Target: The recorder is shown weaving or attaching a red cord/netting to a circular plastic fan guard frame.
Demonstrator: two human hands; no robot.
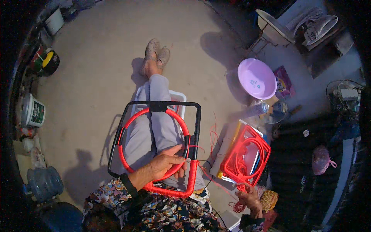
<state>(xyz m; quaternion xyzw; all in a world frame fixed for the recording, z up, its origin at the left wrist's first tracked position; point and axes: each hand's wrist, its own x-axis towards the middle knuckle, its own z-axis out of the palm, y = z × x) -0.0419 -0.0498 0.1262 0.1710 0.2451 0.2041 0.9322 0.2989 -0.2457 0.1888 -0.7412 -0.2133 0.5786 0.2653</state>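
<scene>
The ring [183, 124] is clamped at its near right between the left hand's [167, 164] thumb and fingers; it is set within a black frame [198, 127], red-wrapped along the near edge, held above the legs [135, 145]. Right hand [250, 199] is curled at red cord [242, 188]; finger closure cannot be told. Farther right, a red frame [264, 164] is propped; beyond it, a lilac basin [257, 79]. Far left, a bucket [34, 111] is seen.

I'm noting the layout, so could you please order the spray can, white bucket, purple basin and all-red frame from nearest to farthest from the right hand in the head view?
From the right hand:
1. All-red frame, just ahead.
2. Spray can, farther ahead.
3. Purple basin, beyond the can.
4. White bucket, far left.
</scene>
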